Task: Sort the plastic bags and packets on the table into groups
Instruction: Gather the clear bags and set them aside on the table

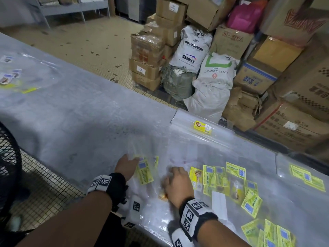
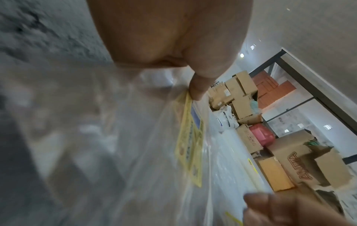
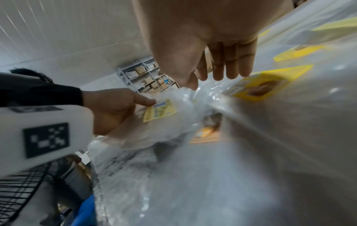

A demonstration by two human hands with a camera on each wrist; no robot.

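My left hand (image 1: 132,162) pinches a clear plastic bag with a yellow-green label (image 1: 144,172) near the table's front edge. In the left wrist view its thumb (image 2: 197,91) lies on that label (image 2: 190,137). The bag (image 3: 160,110) also shows in the right wrist view, with my left hand (image 3: 115,107) on it. My right hand (image 1: 171,175) hovers just right of it over crumpled clear bags (image 3: 183,116). Its fingers (image 3: 226,67) hang fairly straight and the thumb tip touches the plastic. Several yellow-labelled packets (image 1: 222,177) lie scattered to the right.
The grey covered table (image 1: 80,113) runs away to the left, with a small group of packets (image 1: 8,75) at its far end. A bundle of clear bags with a yellow label (image 1: 203,127) lies at the back edge. Boxes and sacks (image 1: 195,56) stand behind, a black fan (image 1: 8,166) at left.
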